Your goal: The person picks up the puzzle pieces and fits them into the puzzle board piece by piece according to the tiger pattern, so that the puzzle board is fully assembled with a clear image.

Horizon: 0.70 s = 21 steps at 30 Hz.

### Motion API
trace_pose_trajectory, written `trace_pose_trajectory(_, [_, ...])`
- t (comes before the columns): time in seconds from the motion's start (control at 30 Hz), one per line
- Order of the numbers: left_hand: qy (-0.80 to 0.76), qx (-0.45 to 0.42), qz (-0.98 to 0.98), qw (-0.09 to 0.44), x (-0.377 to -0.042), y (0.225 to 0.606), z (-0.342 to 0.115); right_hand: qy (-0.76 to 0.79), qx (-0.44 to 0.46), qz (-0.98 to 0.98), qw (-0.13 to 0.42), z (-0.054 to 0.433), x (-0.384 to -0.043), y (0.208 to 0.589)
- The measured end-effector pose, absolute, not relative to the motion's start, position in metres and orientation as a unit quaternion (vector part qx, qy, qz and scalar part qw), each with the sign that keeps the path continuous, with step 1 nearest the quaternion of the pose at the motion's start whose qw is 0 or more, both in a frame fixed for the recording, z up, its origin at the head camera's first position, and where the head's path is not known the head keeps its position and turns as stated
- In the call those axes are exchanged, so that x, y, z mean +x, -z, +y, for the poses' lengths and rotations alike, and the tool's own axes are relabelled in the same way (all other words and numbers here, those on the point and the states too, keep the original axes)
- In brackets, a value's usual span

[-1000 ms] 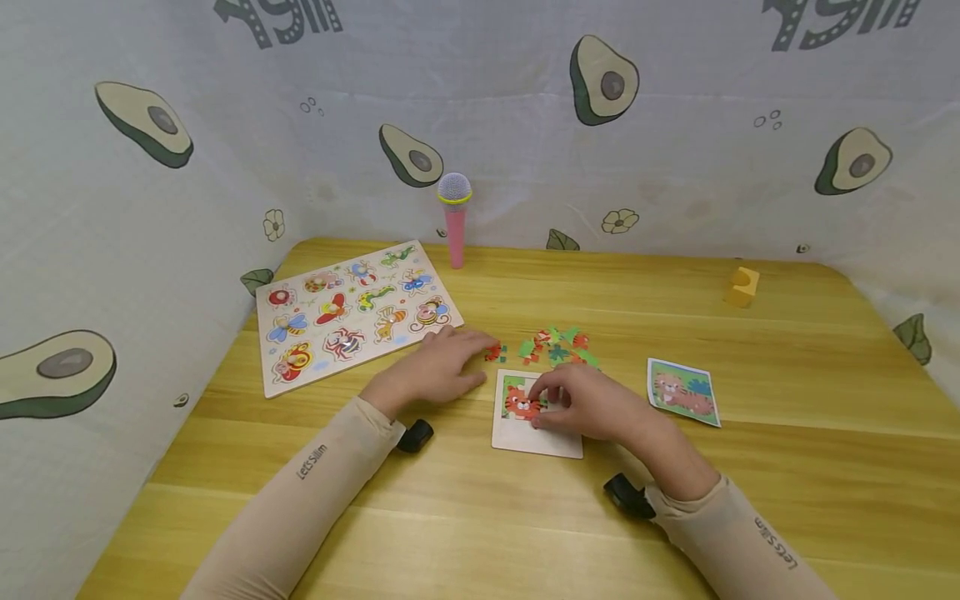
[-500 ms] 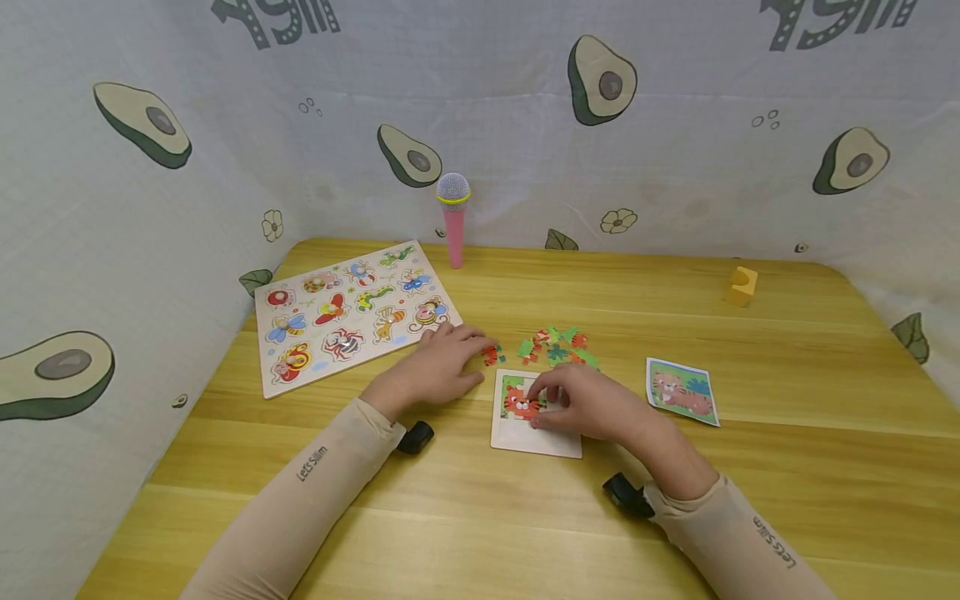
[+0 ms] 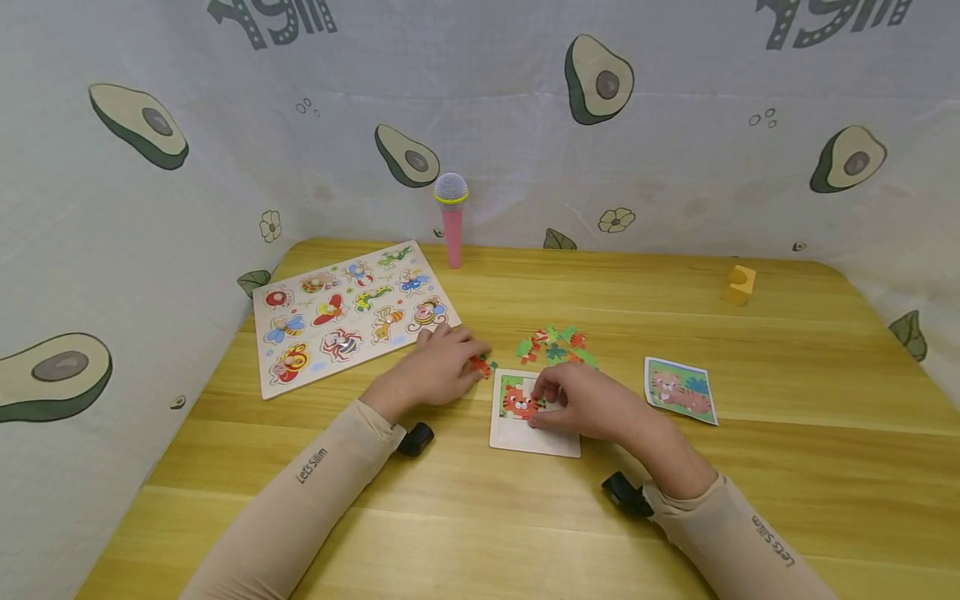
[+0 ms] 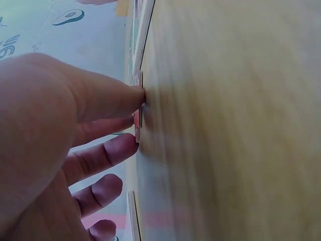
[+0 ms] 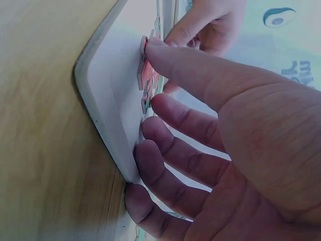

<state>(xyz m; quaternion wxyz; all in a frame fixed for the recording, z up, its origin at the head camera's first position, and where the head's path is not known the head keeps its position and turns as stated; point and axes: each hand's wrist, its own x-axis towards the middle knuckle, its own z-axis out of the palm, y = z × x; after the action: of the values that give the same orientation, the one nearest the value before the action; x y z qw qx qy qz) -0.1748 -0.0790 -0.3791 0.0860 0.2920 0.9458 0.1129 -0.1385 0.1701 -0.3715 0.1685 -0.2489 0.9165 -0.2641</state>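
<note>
My left hand (image 3: 432,367) pinches a small red tiger puzzle piece (image 3: 480,367) lying low on the table, left of a white puzzle tray (image 3: 528,439). In the left wrist view, the thumb and fingertips touch that thin piece (image 4: 137,118). Over the tray, my right hand (image 3: 591,402) holds the edge of a red striped puzzle piece (image 5: 146,73) between thumb and index finger. Joined pieces showing a tiger's face (image 3: 517,402) fill the tray's upper left. Part of the tray is hidden under the right hand.
Loose red and green puzzle pieces (image 3: 555,343) lie behind the tray. A tiger picture card (image 3: 681,390) is to the right, and an insect peg puzzle board (image 3: 356,317) at the left. A pink microphone (image 3: 452,233) and a yellow block (image 3: 739,285) stand at the back.
My left fingers have closed in on the red piece, which has shifted slightly left and nearer to me. My right hand stays almost still at the tray.
</note>
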Motion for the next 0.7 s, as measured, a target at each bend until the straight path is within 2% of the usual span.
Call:
trace_pose_trajectory(0.43, [-0.147, 0.273, 0.947, 0.081, -0.1784, 0.3814, -0.0837, 0.241, -0.266, 0.917, 0.174, 0.1729, -0.1403, 0.3662])
trace_pose_trajectory(0.7, [-0.186, 0.248, 0.946, 0.097, -0.1796, 0.3785, -0.0829, 0.228, -0.252, 0.924, 0.176, 0.1766, -0.1405, 0.3635])
